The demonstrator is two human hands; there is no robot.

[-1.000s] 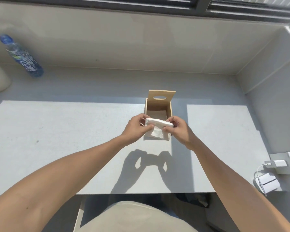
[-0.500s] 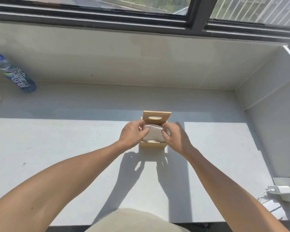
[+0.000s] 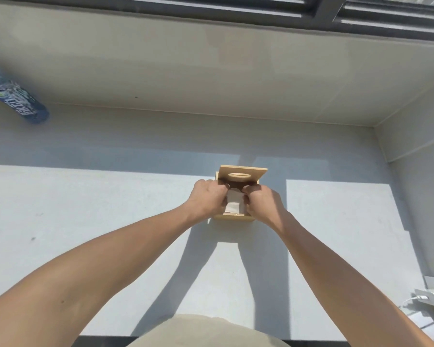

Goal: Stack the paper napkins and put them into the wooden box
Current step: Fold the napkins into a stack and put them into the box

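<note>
The left hand (image 3: 206, 197) and right hand (image 3: 262, 201) both grip the stack of napkins (image 3: 234, 205), fingers curled, inside the open wooden box (image 3: 236, 217) on the bench (image 3: 85, 209).

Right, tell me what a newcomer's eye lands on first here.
The two bare hands, left hand and right hand, meeting mid-table over the open wooden box, pressing the white napkins into it. Its lid stands up behind them. Far left, a blue water bottle stands by the wall.
</note>
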